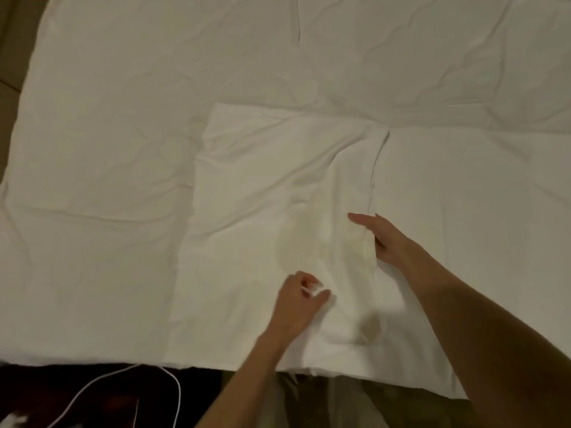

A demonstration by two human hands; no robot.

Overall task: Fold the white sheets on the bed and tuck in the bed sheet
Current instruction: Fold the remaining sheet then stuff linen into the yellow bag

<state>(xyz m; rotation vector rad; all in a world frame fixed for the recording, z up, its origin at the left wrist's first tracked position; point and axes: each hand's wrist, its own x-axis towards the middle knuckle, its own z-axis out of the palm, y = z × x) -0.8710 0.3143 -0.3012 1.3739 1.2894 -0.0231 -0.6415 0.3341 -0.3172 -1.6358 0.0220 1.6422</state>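
Folding step is in hand, not the tucking yet. A partly folded white sheet (pixel 262 217) is lying on the near-centre of the bed, on top of the fitted bed sheet (pixel 108 134), w/ its near edge running along the mattress edge by the person's legs. A second white panel (pixel 463 211) is lying just beside it on the right, the two meeting at a vertical seam or overlapped edge; can't tell if it's a separate sheet or the same one doubled over.

The left hand (pixel 301 299) is sitting low on the folded sheet w/ thumb and fingers curled together, pinching a small ridge of the cloth. The right hand (pixel 381 239) is reaching in at the seam: forefinger out straight over the left panel, the other fingers curled down at the fabric edge. It's prob. gripping that edge, but the view is soft there and I can't tell for sure.

Judging from this, the person is gathering the edge to smooth or turn the panel over. Next move is calling for both hands taking a firm hold on matching corners, lifting so the cloth isn't dragging the bed sheet underneath, and laying edge to edge. Wrinkles in the middle are needing a flat-palm sweep first. Tucking is still to do.

No brands, labels or writing readable anywhere. A white cable (pixel 148 384) is trailing on the dark floor at lower left.
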